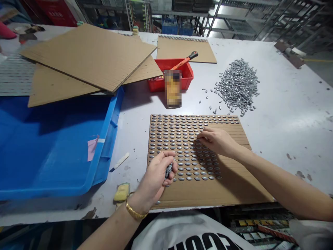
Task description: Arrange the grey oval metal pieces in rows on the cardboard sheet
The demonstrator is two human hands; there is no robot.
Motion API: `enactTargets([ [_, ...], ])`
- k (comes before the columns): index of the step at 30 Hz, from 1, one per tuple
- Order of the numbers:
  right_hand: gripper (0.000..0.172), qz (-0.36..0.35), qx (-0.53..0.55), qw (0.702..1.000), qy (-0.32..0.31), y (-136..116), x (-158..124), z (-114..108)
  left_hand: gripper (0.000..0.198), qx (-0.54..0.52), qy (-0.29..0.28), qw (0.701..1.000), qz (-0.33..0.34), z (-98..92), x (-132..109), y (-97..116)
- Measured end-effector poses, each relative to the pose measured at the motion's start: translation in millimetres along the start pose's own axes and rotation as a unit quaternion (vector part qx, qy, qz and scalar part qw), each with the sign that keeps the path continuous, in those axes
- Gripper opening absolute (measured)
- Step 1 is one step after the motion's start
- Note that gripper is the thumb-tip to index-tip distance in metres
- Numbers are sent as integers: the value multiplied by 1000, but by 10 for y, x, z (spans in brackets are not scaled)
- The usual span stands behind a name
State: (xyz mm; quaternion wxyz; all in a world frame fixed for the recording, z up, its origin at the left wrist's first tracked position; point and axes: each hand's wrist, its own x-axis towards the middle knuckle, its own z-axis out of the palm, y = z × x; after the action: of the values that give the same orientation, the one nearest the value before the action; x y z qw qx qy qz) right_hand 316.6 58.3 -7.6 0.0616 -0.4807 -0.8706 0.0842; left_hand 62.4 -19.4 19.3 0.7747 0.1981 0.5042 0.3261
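Note:
A cardboard sheet (pixel 213 194) lies in front of me, bearing rows of small grey, pointed-oval pieces (pixel 189 178) that look metallic. Curled over its left part, my left hand (pixel 160 170) is closed round a cluster of loose grey oval pieces (pixel 169 170), partly hidden by the fingers. My right hand (pixel 215 140) reaches over the upper middle of the sheet with its fingertips pinched together at the rows. Whatever sits between those fingertips is too small and covered to make out.
A heap of grey oval pieces (pixel 238 85) lies at the back right. Beyond the sheet stands a red bin (pixel 187 83) with an orange-handled tool (pixel 183 63), a blurred yellow item (pixel 173 90) before it. A blue tray (pixel 52 146) with cardboard (pixel 96 52) on it fills the left.

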Motion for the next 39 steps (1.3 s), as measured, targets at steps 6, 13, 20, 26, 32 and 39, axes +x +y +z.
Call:
enactTargets([
  [6, 25, -26, -57, 998, 7, -140, 47, 127, 15, -13, -18, 999, -23, -38, -117, -279],
  [13, 24, -55, -162, 985, -15, -212, 74, 171, 20, -44, -21, 999, -21, -123, -222, -436],
  [20, 20, -53, -176, 983, -23, -271, 100, 159, 22, -54, -17, 998, -18, -155, -244, -498],
  [26, 24, -43, -164, 985, -18, -304, 103, 156, 21, -81, -16, 996, -23, -159, -278, -509],
  [32, 21, 6, -62, 997, 51, -245, -12, -22, 20, -79, -9, 997, -10, -156, -320, -544],
  [39, 16, -48, 263, 963, 28, -907, -710, -160, 21, -88, -32, 996, -5, -60, -401, -717],
])
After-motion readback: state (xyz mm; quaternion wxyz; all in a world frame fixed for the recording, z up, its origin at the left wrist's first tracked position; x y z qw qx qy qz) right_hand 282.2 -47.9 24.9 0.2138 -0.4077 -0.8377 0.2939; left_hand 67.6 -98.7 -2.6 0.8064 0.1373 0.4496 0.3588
